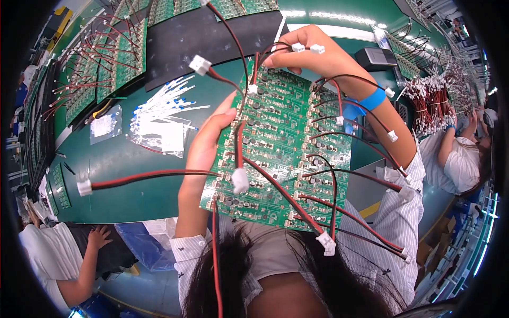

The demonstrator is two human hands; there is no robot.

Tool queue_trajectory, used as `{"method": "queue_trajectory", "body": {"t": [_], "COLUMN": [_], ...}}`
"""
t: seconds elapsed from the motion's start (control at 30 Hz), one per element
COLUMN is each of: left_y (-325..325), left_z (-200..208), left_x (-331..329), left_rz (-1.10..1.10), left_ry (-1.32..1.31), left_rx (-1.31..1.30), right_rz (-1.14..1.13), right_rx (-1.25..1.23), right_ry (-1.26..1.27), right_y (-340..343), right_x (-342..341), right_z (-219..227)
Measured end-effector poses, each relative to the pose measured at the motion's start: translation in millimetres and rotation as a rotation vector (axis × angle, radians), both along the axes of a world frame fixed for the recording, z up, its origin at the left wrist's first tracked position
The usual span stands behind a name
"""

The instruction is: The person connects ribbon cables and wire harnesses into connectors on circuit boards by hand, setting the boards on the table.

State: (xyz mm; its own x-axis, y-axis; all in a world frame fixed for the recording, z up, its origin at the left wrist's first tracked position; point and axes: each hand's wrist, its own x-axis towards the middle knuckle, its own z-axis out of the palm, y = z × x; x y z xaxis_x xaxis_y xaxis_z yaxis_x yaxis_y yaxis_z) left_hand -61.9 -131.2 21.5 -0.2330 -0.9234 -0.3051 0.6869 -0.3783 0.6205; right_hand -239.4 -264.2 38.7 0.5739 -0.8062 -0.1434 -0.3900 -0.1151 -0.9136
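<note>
A green circuit board (275, 143) is held up tilted in front of me, crowded with small components. Red-and-black wire leads (275, 185) with white plug ends stick out from both long sides and hang in several directions. My left hand (212, 132) grips the board's left edge, thumb on the face and the other fingers hidden behind. At the far left corner, my right hand (313, 50) has thumb and fingers pinched at the base of a red-and-black wire lead (257, 62); the exact contact is partly hidden. A blue strap (373, 99) circles my right wrist.
On the green table (111, 196) lie white-and-blue strips (164, 106), a clear bag (106, 125) and cutters (102, 110). Wired boards (124, 58) stand far left beside a black mat (201, 47). A black box (375, 58) and bundled wires (432, 103) are right. Co-workers sit either side.
</note>
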Motion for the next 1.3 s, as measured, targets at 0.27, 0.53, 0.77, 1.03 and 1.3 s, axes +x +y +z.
{"method": "queue_trajectory", "body": {"t": [0.27,0.53,0.77,1.03,1.3], "left_y": [9.5,10.1,10.6,8.1,11.3], "left_z": [7.6,5.7,7.9,5.4,8.7], "left_x": [4.0,4.2,2.1,1.9,2.2], "left_rz": [0.038,0.029,0.039,0.043,0.046], "left_ry": [-0.069,0.023,0.033,-0.019,-0.017], "left_rx": [0.004,0.009,0.010,0.015,0.032], "right_rz": [0.038,0.005,-0.025,-0.021,0.022], "right_rx": [-0.017,-0.055,-0.026,-0.032,-0.072], "right_ry": [-0.026,-0.024,-0.039,-0.013,-0.018], "right_y": [6.7,9.7,11.2,12.2,11.9], "right_x": [9.3,9.6,9.4,10.1,8.5], "right_z": [4.1,7.2,5.8,5.6,3.1]}}
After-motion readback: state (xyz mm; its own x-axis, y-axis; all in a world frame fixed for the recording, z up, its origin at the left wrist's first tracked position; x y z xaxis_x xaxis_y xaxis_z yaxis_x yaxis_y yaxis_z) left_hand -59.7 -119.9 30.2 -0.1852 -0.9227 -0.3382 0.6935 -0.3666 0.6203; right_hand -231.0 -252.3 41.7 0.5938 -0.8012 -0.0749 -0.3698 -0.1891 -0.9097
